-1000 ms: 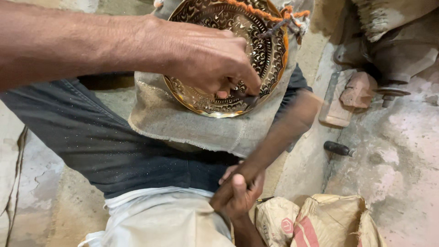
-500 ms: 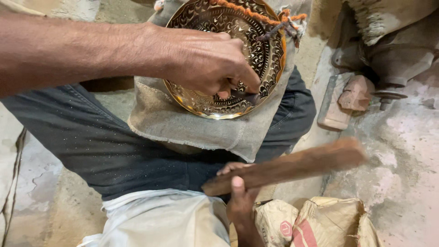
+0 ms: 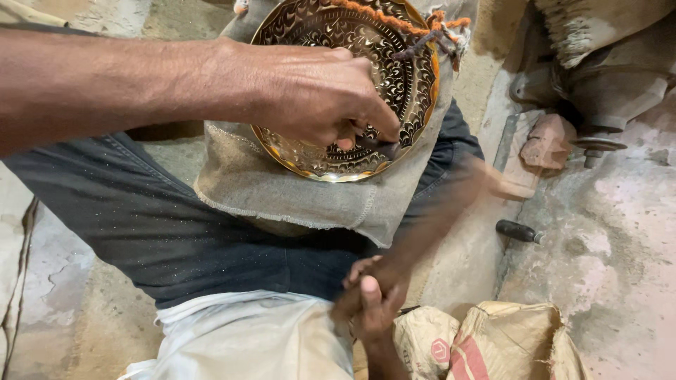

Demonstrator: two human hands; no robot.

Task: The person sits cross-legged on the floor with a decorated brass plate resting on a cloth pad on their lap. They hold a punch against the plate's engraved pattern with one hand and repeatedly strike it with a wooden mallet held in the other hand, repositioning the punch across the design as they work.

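Our left hand [image 3: 317, 95] pinches a small dark punch [image 3: 384, 148] against the brass plate [image 3: 296, 28] on grey cloth [image 3: 282, 197], upper centre. Our right hand [image 3: 370, 302], lower centre, grips a blurred wooden stick [image 3: 436, 218].

The left hand [image 3: 317, 95] reaches in from the upper left of the frame, forearm level, fingers [image 3: 373, 116] pinched together pointing down. The right hand [image 3: 370, 302] sits low at centre, fist closed, thumb up, blurred.
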